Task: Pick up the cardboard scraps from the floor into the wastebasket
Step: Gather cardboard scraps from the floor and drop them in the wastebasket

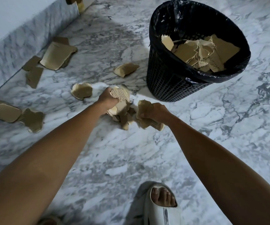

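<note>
Both hands full of cardboard scraps, low over the floor (212,135).
Left hand (109,99) clamped on a ribbed stack of scraps (120,101); right hand (157,111) fisted around a wad (144,114), small bits between them. Wastebasket (165,78) just beyond right hand, half full, rim open. Loose scraps (57,56) left of left hand toward the wall edge (17,39); bare marble right of right hand.

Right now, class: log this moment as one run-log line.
left hand: gripping scraps | right hand: gripping scraps | wastebasket: upright, partly filled | loose scraps: on floor
</note>
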